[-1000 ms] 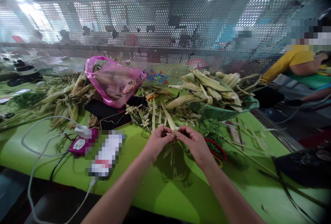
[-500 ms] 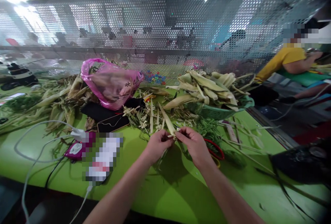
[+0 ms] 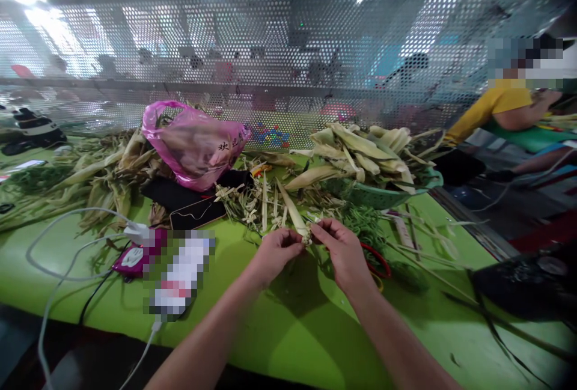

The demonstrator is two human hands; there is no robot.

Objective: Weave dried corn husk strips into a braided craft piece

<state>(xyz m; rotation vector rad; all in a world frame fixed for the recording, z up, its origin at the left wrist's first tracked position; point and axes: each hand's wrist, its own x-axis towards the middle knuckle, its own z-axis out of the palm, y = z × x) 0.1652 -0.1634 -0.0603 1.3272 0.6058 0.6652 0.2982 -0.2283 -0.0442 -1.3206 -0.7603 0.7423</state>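
Observation:
My left hand [image 3: 274, 253] and my right hand [image 3: 343, 250] meet above the green table [image 3: 279, 342], fingers pinched on the lower end of a pale corn-husk strip [image 3: 293, 213] that slants up and to the left. Both hands grip it close together, thumbs on top. Loose husk strips and small woven pieces [image 3: 256, 198] lie just beyond the hands. A red ring [image 3: 377, 258] sits to the right of my right hand.
A green basket [image 3: 383, 195] heaped with husks stands at the back right, a pink plastic bag [image 3: 193, 143] at the back left beside a husk pile [image 3: 99, 173]. A phone [image 3: 197, 214], white cables [image 3: 67, 240] and a perforated metal screen [image 3: 288, 53] surround them. A person in yellow [image 3: 505, 104] sits far right.
My hands have stayed together on the husk strip, shifting slightly as the fingers work its end. The view has drifted a little to the right.

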